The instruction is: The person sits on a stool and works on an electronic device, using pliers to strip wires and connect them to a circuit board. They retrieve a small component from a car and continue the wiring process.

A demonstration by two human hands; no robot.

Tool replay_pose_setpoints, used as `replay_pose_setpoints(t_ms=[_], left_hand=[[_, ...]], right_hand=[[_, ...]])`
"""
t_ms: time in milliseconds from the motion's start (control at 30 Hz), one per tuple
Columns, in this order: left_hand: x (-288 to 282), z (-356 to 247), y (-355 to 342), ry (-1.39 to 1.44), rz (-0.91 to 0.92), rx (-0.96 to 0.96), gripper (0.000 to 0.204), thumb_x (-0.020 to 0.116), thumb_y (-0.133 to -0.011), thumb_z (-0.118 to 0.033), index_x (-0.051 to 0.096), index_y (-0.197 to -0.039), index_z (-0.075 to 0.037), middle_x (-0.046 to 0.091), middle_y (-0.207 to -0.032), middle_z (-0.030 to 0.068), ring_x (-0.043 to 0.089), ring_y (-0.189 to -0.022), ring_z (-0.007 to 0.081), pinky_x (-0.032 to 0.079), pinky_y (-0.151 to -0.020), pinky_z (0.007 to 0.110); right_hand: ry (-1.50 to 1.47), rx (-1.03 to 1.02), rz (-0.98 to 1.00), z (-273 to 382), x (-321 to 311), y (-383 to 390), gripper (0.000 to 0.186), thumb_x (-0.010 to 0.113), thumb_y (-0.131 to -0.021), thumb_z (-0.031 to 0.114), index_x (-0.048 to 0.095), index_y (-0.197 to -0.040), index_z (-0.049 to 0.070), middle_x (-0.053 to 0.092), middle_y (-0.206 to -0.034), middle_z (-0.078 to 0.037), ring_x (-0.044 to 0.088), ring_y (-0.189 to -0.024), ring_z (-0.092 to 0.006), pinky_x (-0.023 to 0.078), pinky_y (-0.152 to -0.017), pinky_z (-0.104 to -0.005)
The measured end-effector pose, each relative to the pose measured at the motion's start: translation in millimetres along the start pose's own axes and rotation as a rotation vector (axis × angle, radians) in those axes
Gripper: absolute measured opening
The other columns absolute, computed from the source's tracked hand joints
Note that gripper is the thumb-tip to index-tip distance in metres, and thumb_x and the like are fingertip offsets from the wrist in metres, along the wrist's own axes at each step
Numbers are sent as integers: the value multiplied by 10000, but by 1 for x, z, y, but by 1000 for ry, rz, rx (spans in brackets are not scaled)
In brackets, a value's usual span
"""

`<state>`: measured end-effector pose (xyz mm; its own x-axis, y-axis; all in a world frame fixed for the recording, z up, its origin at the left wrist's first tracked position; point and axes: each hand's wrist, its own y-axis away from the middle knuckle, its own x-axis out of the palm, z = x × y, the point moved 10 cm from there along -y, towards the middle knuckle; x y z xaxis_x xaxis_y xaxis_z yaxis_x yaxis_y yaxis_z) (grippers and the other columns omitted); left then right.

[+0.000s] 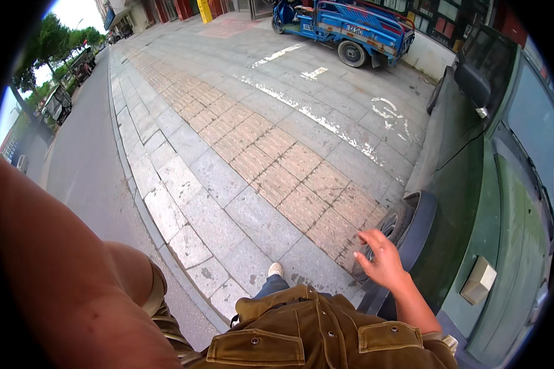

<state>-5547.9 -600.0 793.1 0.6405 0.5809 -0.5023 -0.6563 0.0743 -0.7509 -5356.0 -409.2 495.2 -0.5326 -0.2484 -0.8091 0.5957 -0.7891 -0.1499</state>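
My right hand hangs in the air beside the front of a green vehicle, near its dark front wheel. Its fingers are loosely bent, with the thumb apart from them, and it holds nothing. Along the left edge my raised left arm fills much of the view, close up. The left hand is outside the picture. Below me are my brown jacket with buttoned flap pockets and one light shoe on the grey paving.
A tan tactile strip runs along the grey slab pavement. The kerb drops to a road on the left. A blue cargo tricycle is parked at the far right, near worn white ground markings. A yellow post stands far off.
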Motion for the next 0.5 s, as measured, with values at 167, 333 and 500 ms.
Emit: replay_pose_setpoints(t_ms=[167, 333, 500], left_hand=[[56, 138, 51, 60, -92, 41, 610, 700, -833, -378, 516, -1240, 37, 525, -1209, 190, 533, -1120, 299, 401, -987, 386], [151, 273, 69, 169, -209, 55, 596, 683, -848, -368, 503, -1247, 36, 525, -1208, 190, 538, -1114, 300, 404, -985, 386], [244, 394, 51, 180, -231, 0, 582, 665, -863, -359, 490, -1255, 35, 526, -1207, 190, 544, -1108, 302, 408, -984, 387]], right_hand=[[-62, 162, -101, -38, -19, -81, 431, 728, -764, 156, 595, -1153, 27, 605, -1058, -161, 620, -931, -327, 513, -801, -387], [-3, 306, -227, -131, -43, -137, 405, 719, -736, 40, 590, -1115, -13, 600, -981, -151, 620, -868, -281, 505, -773, -347], [16, 377, -285, -254, -85, -225, 391, 708, -771, 112, 593, -1128, 3, 598, -1020, -153, 618, -899, -312, 508, -784, -373]])
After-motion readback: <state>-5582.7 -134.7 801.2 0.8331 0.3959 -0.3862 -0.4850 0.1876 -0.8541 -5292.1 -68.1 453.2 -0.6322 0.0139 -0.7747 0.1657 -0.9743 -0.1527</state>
